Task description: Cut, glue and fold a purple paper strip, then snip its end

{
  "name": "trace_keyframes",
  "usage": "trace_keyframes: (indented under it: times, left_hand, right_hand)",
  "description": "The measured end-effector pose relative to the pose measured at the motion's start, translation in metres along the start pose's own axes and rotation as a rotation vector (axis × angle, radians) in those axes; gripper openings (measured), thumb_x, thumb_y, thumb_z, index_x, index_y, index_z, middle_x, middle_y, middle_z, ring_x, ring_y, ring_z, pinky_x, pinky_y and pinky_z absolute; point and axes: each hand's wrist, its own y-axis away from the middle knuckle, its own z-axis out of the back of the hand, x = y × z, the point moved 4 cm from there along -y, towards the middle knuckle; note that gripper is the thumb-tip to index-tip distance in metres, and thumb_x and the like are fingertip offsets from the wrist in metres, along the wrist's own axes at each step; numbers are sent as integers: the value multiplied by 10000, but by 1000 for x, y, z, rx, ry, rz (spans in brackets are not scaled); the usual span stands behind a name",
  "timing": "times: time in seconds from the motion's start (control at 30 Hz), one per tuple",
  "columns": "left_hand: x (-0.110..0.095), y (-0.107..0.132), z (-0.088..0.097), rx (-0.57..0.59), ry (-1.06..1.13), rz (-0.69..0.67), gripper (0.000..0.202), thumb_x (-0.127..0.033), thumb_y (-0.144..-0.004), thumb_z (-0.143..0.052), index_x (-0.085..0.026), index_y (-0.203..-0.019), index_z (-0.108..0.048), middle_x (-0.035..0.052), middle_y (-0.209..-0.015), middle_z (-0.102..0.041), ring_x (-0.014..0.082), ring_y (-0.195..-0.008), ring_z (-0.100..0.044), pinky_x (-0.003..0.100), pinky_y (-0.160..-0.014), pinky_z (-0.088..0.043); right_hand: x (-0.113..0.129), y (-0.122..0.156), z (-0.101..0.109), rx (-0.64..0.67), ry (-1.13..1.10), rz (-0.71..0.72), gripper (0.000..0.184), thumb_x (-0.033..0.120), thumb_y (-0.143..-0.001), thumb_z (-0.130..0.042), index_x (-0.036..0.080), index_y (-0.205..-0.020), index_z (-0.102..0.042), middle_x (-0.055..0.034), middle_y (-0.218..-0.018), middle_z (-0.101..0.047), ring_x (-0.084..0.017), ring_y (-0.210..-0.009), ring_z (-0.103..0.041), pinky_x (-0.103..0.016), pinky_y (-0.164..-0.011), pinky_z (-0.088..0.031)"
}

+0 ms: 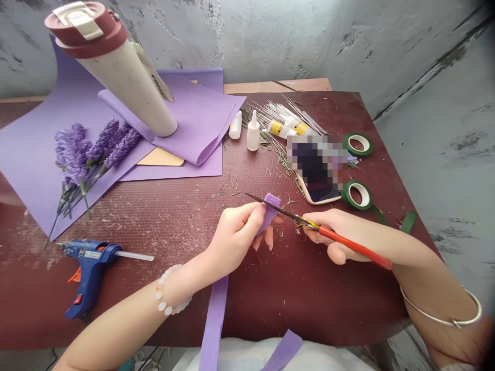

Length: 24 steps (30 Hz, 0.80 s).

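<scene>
My left hand pinches a folded strip of purple crepe paper, whose long tail hangs down past the table's front edge. My right hand grips red-handled scissors. Their thin blades reach leftward across the top of the folded paper, touching it. Both hands hover just above the dark red table, near its front middle.
A blue glue gun lies front left. Finished purple paper lavender stems rest on purple sheets beside a white tumbler. Glue bottles, thin wires, a phone and two green tape rolls sit behind my hands.
</scene>
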Motion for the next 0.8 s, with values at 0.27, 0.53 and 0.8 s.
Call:
trace_keyframes:
  times: [0.27,0.53,0.8]
  left_hand:
    - [0,-1,1,-15,25,3,461,-485,-1058,-476,-154,-868,-734,6,-596,-684,100,-454,-509,239,-505,-415]
    - [-2,-2,1,-25,114,32,481,-527,-1032,-527,-142,-860,-759,15,-584,-685,105,-446,-507,247,-496,-408]
    - [1,-4,0,-28,189,56,508,-554,-1023,-545,-137,-830,-762,30,-589,-706,102,-447,-513,244,-502,-408]
  right_hand:
    - [1,1,-9,-10,-38,-29,840,1037,-608,-501,209,-741,-456,56,-689,-385,-120,-627,-268,-285,-555,-187]
    - [-9,-1,-13,9,-161,-46,601,779,-792,-707,198,-804,-553,46,-722,-458,-126,-643,-328,-294,-587,-192]
    - [-6,-2,-14,13,-190,-25,496,651,-845,-737,200,-780,-541,47,-718,-474,-124,-628,-323,-291,-577,-198]
